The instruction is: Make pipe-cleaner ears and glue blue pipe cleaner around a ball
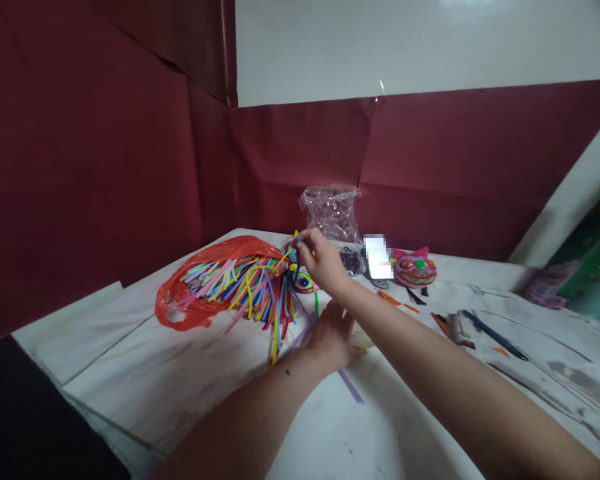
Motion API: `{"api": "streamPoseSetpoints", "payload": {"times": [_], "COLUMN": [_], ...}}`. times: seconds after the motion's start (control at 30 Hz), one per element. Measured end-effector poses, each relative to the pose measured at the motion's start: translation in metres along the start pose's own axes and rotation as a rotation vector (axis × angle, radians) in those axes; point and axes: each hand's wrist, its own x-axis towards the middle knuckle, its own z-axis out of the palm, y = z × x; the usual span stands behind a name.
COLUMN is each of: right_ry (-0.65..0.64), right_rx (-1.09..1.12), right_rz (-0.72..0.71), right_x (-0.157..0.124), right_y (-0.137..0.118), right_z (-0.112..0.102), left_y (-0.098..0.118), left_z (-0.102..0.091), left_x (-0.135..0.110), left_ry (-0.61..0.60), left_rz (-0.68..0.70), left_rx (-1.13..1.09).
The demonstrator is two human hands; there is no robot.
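My right hand [322,257] reaches across my left arm to the end of a bundle of colourful pipe cleaners [240,283]. Its fingers are pinched, with a blue tip and pink and yellow bits at the fingertips. Below it, a blue eye-like coil [304,283] ringed in colours shows in part. Low over the table is my left hand [333,337], its thumb spread to the right and its other fingers partly hidden. A purple pipe cleaner [351,387] runs beneath that hand. The bundle lies partly inside a red plastic bag [173,310].
Behind my right hand stand a clear plastic package [333,213] and a lit phone [379,259]. A pink pipe-cleaner head [415,269] sits beside the phone. Orange scraps [389,298], a dark-handled tool [495,337] and cords lie on the white marbled table [120,360].
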Motion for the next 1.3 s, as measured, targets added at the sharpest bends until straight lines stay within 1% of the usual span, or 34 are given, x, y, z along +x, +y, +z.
{"api": "streamPoseSetpoints", "payload": {"times": [0.07,0.13,0.17,0.23,0.27,0.33,0.4,0.43,0.47,0.53,0.6,0.67,0.7,0.77,0.87,0.97,1.07,1.17,1.3], "right_ry": [0.191,0.331,0.397,0.505,0.542,0.564,0.509,0.457,0.399,0.307,0.299,0.324,0.329,0.32,0.246,0.107,-0.044,-0.166,-0.212], "right_rx": [0.178,0.278,0.282,0.217,0.16,0.045,-0.015,0.01,0.077,0.303,0.543,0.683,0.704,0.653,0.411,0.202,0.093,0.016,-0.005], "right_rz": [-0.024,-0.053,-0.076,-0.136,-0.163,-0.18,-0.128,-0.068,0.008,0.191,0.366,0.49,0.534,0.589,0.601,0.528,0.453,0.394,0.349], "right_x": [0.013,0.025,0.029,0.032,0.031,0.02,0.003,-0.007,-0.017,-0.036,-0.05,-0.062,-0.067,-0.078,-0.1,-0.121,-0.135,-0.139,-0.139], "right_y": [-0.004,-0.008,-0.01,-0.015,-0.018,-0.024,-0.028,-0.028,-0.027,-0.021,-0.012,-0.001,0.003,0.009,0.015,0.021,0.028,0.034,0.04], "right_z": [-0.011,-0.029,-0.041,-0.068,-0.082,-0.109,-0.128,-0.134,-0.139,-0.143,-0.147,-0.153,-0.157,-0.163,-0.167,-0.16,-0.151,-0.147,-0.149], "left_y": [-0.004,-0.006,-0.007,-0.007,-0.007,-0.007,-0.007,-0.007,-0.008,-0.01,-0.013,-0.016,-0.017,-0.017,-0.011,-0.004,-0.002,-0.004,-0.007], "left_z": [0.0,0.0,0.0,-0.001,-0.001,-0.001,-0.002,-0.002,-0.002,-0.002,-0.002,-0.002,-0.003,-0.004,-0.004,-0.002,0.0,0.0,-0.002], "left_x": [-0.001,-0.001,-0.001,-0.001,-0.001,0.0,0.0,0.0,0.001,0.003,0.005,0.007,0.008,0.007,0.004,0.0,-0.001,-0.001,-0.001], "left_ry": [0.006,0.018,0.027,0.051,0.066,0.093,0.111,0.121,0.133,0.195,0.265,0.324,0.338,0.331,0.269,0.19,0.117,0.068,0.018], "left_rz": [0.022,0.025,0.023,0.023,0.027,0.039,0.05,0.05,0.045,0.006,-0.054,-0.135,-0.154,-0.15,-0.13,-0.09,-0.052,-0.044,-0.024], "left_rx": [0.006,0.02,0.026,0.028,0.025,0.015,0.002,-0.007,-0.022,-0.064,-0.102,-0.154,-0.181,-0.199,-0.208,-0.189,-0.171,-0.172,-0.18]}}
